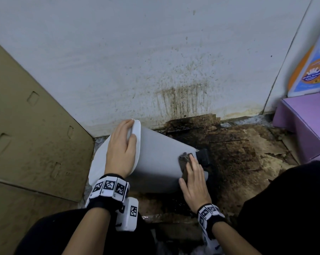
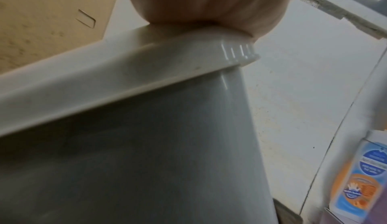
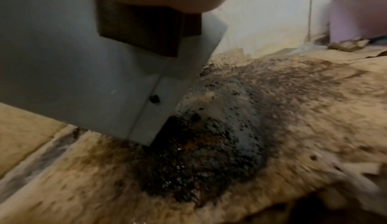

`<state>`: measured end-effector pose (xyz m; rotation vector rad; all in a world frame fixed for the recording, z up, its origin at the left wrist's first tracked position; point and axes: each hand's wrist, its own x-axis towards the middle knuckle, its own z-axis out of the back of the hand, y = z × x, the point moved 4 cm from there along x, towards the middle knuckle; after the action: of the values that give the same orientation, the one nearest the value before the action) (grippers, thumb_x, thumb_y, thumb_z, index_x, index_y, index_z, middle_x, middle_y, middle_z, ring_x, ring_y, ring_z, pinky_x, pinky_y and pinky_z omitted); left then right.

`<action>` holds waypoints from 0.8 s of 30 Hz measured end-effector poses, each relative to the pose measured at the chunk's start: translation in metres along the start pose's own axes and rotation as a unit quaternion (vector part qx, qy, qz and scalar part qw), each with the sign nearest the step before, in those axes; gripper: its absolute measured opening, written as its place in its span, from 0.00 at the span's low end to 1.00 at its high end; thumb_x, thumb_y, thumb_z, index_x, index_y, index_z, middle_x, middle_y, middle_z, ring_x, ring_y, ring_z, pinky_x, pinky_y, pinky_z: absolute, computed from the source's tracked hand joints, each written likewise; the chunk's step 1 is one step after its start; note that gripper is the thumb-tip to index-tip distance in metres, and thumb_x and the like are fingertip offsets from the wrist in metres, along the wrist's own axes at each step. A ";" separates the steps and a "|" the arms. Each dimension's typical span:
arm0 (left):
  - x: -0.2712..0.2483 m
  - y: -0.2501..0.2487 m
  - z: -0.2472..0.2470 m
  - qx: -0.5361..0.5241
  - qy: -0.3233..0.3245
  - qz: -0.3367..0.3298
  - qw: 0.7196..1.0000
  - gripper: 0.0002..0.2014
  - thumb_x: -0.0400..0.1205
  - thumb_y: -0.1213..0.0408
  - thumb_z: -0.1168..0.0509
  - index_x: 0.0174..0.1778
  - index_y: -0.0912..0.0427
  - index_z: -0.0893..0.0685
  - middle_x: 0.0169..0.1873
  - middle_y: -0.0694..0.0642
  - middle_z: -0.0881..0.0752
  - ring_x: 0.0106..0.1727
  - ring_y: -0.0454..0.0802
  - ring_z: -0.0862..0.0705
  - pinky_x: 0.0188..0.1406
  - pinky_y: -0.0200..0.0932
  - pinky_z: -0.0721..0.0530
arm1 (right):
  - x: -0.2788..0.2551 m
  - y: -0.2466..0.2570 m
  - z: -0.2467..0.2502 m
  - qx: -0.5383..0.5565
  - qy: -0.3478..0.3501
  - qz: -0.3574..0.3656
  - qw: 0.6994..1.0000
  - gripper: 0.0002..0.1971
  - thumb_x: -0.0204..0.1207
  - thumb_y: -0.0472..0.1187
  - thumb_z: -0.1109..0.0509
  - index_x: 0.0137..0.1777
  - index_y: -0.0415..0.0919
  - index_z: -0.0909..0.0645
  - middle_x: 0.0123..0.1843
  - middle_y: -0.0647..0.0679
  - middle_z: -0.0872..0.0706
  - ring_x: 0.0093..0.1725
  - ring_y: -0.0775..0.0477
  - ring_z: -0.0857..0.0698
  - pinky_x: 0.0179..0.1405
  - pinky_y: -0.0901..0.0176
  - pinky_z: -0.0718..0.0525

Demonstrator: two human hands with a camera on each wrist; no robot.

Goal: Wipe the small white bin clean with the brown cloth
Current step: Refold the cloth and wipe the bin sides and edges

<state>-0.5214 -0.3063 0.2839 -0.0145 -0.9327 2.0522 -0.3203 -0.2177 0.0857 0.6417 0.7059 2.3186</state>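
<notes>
Grip of left hand point(image 1: 121, 150) around rim of tilted small white bin point(image 1: 155, 162); right hand point(image 1: 195, 184) flat, straight-fingered, atop brown cloth point(image 1: 184, 159).

small white plastic bin point(image 1: 155, 159) lies tipped on stained cardboard sheets point(image 1: 247, 144) before the white wall point(image 1: 155, 52); tan cardboard box point(image 1: 26, 116) left, purple box point(image 1: 302, 122) right.

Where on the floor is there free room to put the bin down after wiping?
The paler floor cardboard between the dark stain and the purple box is bare. It is tight on the left, where the bin lies close to the cardboard panel.
</notes>
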 end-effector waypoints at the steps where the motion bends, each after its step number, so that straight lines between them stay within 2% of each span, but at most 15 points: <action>1: 0.000 0.000 0.000 0.000 0.000 0.001 1.000 0.20 0.89 0.66 0.45 0.79 0.54 0.26 0.78 0.46 0.27 0.75 0.33 0.35 0.77 0.36 0.41 | -0.003 -0.005 -0.001 -0.006 0.003 -0.009 1.000 0.33 0.87 0.51 0.47 0.88 0.42 0.54 0.91 0.47 0.57 0.90 0.43 0.52 0.88 0.44 0.53; 3: 0.000 -0.001 0.000 0.006 0.006 -0.004 1.000 0.20 0.90 0.66 0.45 0.79 0.54 0.27 0.78 0.46 0.27 0.75 0.33 0.35 0.77 0.36 0.41 | -0.007 -0.012 -0.002 -0.007 0.012 -0.020 1.000 0.36 0.87 0.54 0.48 0.88 0.48 0.61 0.91 0.51 0.62 0.90 0.46 0.56 0.87 0.54 0.66; 4: 0.000 -0.001 0.000 0.008 0.008 -0.008 1.000 0.20 0.90 0.66 0.45 0.79 0.54 0.27 0.78 0.46 0.28 0.76 0.34 0.34 0.77 0.36 0.41 | -0.007 -0.013 -0.001 -0.007 0.018 -0.019 1.000 0.37 0.86 0.56 0.48 0.88 0.50 0.65 0.91 0.51 0.63 0.90 0.46 0.57 0.86 0.55 0.68; 6: 0.001 0.000 0.000 0.009 0.010 -0.010 1.000 0.20 0.89 0.66 0.45 0.79 0.54 0.27 0.78 0.47 0.27 0.76 0.35 0.34 0.77 0.36 0.40 | -0.007 -0.012 -0.003 -0.006 0.024 -0.009 1.000 0.39 0.86 0.59 0.49 0.88 0.49 0.67 0.91 0.48 0.62 0.90 0.43 0.58 0.87 0.49 0.65; 10: 0.002 -0.001 -0.001 0.011 0.010 -0.009 1.000 0.21 0.89 0.65 0.46 0.79 0.55 0.27 0.78 0.48 0.28 0.78 0.38 0.34 0.77 0.35 0.42 | -0.005 -0.004 -0.002 0.018 0.017 -0.010 1.000 0.39 0.86 0.59 0.46 0.88 0.39 0.56 0.91 0.42 0.58 0.90 0.38 0.56 0.86 0.33 0.51; 14: 0.003 -0.002 -0.003 0.009 0.021 -0.010 1.000 0.20 0.90 0.65 0.46 0.79 0.55 0.28 0.79 0.47 0.28 0.74 0.31 0.37 0.75 0.29 0.45 | 0.012 0.039 0.005 0.052 0.015 0.031 0.998 0.41 0.83 0.59 0.43 0.88 0.37 0.49 0.90 0.42 0.52 0.89 0.38 0.51 0.84 0.32 0.44; 16: 0.005 -0.002 -0.002 0.006 0.019 -0.012 1.000 0.22 0.88 0.62 0.47 0.79 0.56 0.28 0.79 0.48 0.28 0.74 0.31 0.37 0.75 0.30 0.45 | 0.029 0.076 0.013 0.076 0.003 0.043 0.996 0.39 0.83 0.60 0.46 0.89 0.41 0.49 0.90 0.45 0.50 0.90 0.42 0.50 0.86 0.37 0.46; 18: 0.005 -0.002 -0.002 0.008 0.017 -0.015 1.000 0.23 0.87 0.61 0.48 0.79 0.57 0.27 0.78 0.49 0.27 0.74 0.32 0.36 0.75 0.30 0.44 | 0.044 0.108 0.022 0.100 -0.002 0.043 0.994 0.37 0.84 0.61 0.52 0.89 0.45 0.50 0.91 0.48 0.50 0.90 0.47 0.52 0.87 0.46 0.52; 20: 0.004 -0.002 -0.001 0.011 0.015 -0.020 1.000 0.23 0.86 0.61 0.48 0.78 0.57 0.27 0.78 0.50 0.27 0.74 0.34 0.35 0.74 0.27 0.44 | 0.056 0.131 0.028 0.122 0.009 0.042 0.992 0.37 0.84 0.66 0.61 0.90 0.47 0.53 0.91 0.50 0.54 0.90 0.51 0.57 0.86 0.51 0.58; 22: 0.002 -0.003 -0.001 0.009 0.015 -0.020 1.000 0.24 0.85 0.60 0.49 0.78 0.58 0.27 0.78 0.51 0.27 0.76 0.37 0.33 0.74 0.25 0.45 | 0.067 0.143 0.030 0.141 0.031 0.035 0.989 0.39 0.82 0.68 0.71 0.90 0.50 0.57 0.91 0.52 0.59 0.89 0.55 0.62 0.86 0.52 0.61; 24: 0.000 -0.002 -0.001 0.005 0.016 -0.014 1.000 0.25 0.85 0.60 0.50 0.79 0.59 0.27 0.78 0.51 0.27 0.78 0.40 0.33 0.75 0.24 0.46 | 0.078 0.149 0.030 0.142 0.062 0.020 0.988 0.37 0.82 0.66 0.73 0.89 0.51 0.61 0.91 0.52 0.62 0.88 0.58 0.66 0.88 0.49 0.61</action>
<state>-0.5197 -0.3050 0.2849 -0.0298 -0.8987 2.0243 -0.4179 -0.2541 0.2211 0.6435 1.1058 2.3295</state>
